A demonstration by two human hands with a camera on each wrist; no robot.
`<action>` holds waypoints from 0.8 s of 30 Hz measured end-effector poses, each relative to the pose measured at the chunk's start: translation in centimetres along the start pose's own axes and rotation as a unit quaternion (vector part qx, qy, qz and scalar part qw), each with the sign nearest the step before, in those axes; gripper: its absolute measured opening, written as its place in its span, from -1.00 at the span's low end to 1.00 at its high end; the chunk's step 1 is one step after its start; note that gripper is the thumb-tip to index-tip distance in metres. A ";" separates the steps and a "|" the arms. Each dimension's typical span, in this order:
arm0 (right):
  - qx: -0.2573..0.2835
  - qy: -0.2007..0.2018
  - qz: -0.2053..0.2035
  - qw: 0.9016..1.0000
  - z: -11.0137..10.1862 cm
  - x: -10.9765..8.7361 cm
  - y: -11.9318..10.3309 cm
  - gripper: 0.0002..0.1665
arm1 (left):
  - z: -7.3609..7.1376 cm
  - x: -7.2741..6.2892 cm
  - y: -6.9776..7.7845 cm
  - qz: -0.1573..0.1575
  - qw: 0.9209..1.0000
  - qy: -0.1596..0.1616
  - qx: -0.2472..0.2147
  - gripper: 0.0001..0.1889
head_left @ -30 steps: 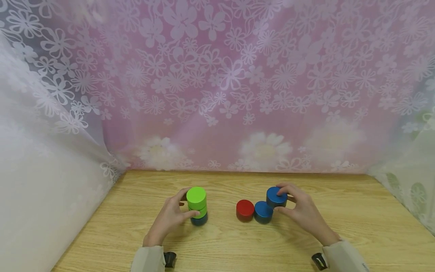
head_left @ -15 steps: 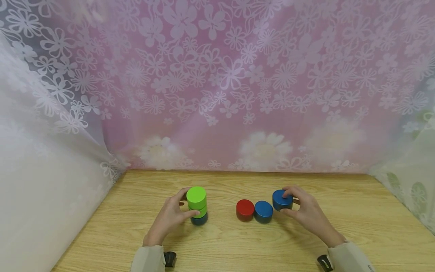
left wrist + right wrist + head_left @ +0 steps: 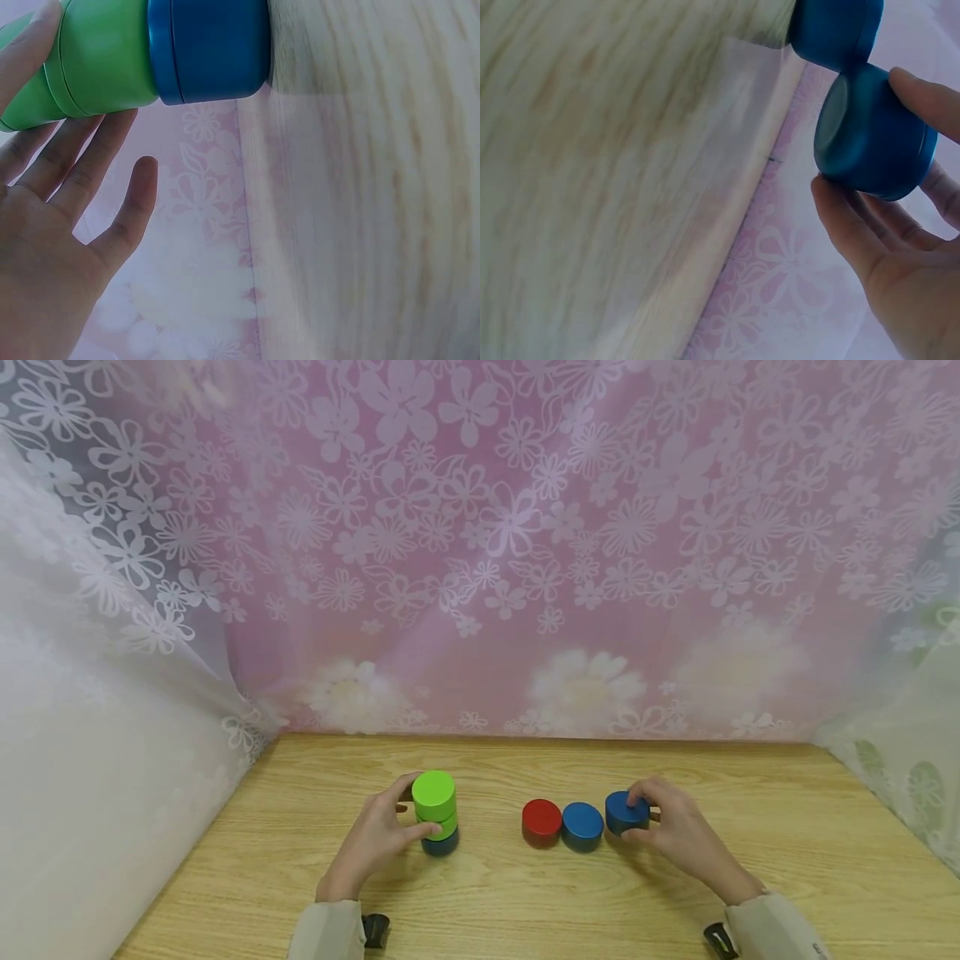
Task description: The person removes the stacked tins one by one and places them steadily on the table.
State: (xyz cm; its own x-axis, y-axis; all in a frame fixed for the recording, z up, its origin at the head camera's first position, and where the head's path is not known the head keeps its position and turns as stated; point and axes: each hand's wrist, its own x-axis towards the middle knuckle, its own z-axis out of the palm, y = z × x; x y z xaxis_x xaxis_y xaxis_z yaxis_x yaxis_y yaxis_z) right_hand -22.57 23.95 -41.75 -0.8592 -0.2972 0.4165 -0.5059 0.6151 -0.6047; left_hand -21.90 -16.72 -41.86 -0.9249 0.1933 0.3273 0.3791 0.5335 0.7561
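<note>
My left hand (image 3: 377, 837) grips a stack with thumb and fingers at its green part. Two green round tins (image 3: 434, 793) stand on a dark blue round tin (image 3: 214, 49), which rests on the table. My right hand (image 3: 677, 831) pinches another blue round tin (image 3: 626, 814) between thumb and fingers. In the right wrist view its underside shows, so this tin (image 3: 877, 135) is just off the table. Left of it on the table stand a second blue tin (image 3: 582, 827) and a red tin (image 3: 542, 823), side by side.
The wooden table (image 3: 510, 910) ends at the back against a pink flowered curtain (image 3: 480, 568). Pale curtains (image 3: 112, 760) hang at both sides. Black straps (image 3: 376, 931) show at the wrists beside light sleeves (image 3: 327, 932).
My right hand has moved to the right and lowered with its blue tin, away from above the other blue tin. My left hand and its stack have stayed in place.
</note>
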 end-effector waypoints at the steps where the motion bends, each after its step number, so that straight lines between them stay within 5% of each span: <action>1: -0.001 -0.009 0.012 1.000 0.0 0.0 0.0 -0.51 | 0.0 0.0 0.0 0.001 1.000 0.000 0.000 -0.24; 13: -0.018 -0.067 0.055 0.996 0.2 0.0 0.4 -0.49 | -0.1 0.0 0.0 -0.001 1.000 -0.004 -0.004 -0.24; 24: -0.051 -0.065 0.029 0.996 0.8 0.0 0.5 -0.45 | 0.0 -0.1 -0.1 -0.001 1.000 -0.001 0.002 -0.24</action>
State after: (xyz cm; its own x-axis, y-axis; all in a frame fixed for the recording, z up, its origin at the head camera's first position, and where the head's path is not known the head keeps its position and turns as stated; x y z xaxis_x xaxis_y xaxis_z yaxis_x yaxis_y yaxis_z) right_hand -22.84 23.70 -42.61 -0.8932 -0.3467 0.2864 -0.4496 0.7029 -0.5511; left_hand -21.88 -16.77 -41.93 -0.9260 0.1938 0.3239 0.3765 0.5368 0.7550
